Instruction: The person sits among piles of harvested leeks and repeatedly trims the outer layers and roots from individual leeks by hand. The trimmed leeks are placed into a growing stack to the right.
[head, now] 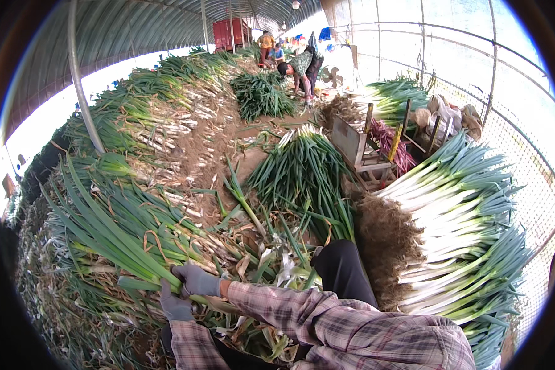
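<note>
A large green onion (141,256) lies across my lap side at lower left, its long leaves fanning to the upper left. My right hand (198,279), in a grey glove, is closed around the stalk where the leaves begin. Just below it, my gloved left hand (175,305) grips the same plant from the near side. The stalk's lower end runs right, partly hidden under my right forearm. Untrimmed green onions (134,217) lie heaped beyond my hands. Stripped leaves and peelings (284,268) litter the ground by my knee (342,268).
Cleaned green onions with white stalks (448,249) are stacked at right, roots towards me. A green-leaved bundle (305,162) lies ahead, beside a metal frame (365,152) with red ties (393,143). Farther off, a person (303,67) bends near a fan (332,77). A pole (83,83) stands left.
</note>
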`<action>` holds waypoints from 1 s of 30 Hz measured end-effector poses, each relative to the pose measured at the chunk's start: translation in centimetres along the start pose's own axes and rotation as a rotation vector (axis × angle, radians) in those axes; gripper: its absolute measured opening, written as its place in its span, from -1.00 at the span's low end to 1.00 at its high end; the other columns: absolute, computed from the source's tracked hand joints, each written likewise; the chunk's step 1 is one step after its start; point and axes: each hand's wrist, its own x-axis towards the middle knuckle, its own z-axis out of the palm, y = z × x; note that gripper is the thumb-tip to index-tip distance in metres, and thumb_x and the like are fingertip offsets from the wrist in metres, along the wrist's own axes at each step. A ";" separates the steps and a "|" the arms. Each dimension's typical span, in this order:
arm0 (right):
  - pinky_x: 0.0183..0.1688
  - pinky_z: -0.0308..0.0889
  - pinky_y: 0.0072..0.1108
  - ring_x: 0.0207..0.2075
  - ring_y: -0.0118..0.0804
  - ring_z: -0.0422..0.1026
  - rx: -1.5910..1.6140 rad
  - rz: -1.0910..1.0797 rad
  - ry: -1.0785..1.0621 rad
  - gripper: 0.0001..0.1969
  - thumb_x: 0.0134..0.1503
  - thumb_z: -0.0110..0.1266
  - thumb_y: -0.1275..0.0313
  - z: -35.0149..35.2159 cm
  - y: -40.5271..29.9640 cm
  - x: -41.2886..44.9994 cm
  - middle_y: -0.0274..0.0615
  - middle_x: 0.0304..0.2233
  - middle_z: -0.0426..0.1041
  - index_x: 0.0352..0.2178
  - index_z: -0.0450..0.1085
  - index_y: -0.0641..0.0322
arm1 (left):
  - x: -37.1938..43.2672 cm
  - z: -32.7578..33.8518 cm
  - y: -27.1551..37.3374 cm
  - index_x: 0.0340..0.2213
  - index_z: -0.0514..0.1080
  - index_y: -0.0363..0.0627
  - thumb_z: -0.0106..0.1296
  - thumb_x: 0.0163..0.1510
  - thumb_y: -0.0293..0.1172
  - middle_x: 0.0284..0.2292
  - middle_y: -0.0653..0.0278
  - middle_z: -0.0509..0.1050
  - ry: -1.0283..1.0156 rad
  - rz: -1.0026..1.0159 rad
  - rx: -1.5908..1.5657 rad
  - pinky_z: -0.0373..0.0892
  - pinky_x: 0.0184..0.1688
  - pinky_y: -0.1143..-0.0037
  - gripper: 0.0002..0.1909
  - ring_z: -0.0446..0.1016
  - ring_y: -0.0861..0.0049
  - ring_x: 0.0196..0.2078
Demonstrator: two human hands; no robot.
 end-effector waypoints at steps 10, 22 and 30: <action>-0.32 0.29 -0.52 -0.39 -0.18 0.38 -0.475 -0.051 0.053 -0.60 -0.25 0.11 0.42 -3.0 -6.2 -5.2 -0.05 -0.43 0.40 -0.28 0.33 0.30 | 2.3 -7.2 1.5 -0.11 0.20 -0.08 -0.16 0.02 -0.27 -0.19 0.26 0.30 -0.016 0.025 -0.158 0.23 -0.12 0.35 -0.62 0.28 0.40 -0.17; -0.19 0.29 -0.59 -0.29 -0.31 0.40 -0.840 0.249 0.024 -0.62 -0.14 0.09 0.41 -11.1 0.1 -4.0 -0.12 -0.31 0.41 -0.21 0.30 0.22 | -0.7 -3.0 4.3 -0.42 0.20 -0.13 -0.07 -0.01 -0.39 -0.52 0.38 0.18 0.201 0.296 -0.217 0.17 -0.31 0.51 -0.85 0.14 0.58 -0.49; -0.33 0.30 -0.55 -0.37 -0.29 0.41 -0.401 -0.048 -0.184 -0.58 -0.22 0.19 0.33 0.7 1.0 -2.0 -0.09 -0.41 0.41 -0.29 0.30 0.26 | -0.3 -0.1 3.4 -0.50 0.15 -0.11 -0.09 -0.01 -0.40 -0.59 0.42 0.04 0.011 0.192 -0.278 0.03 -0.41 0.57 -0.85 0.00 0.61 -0.55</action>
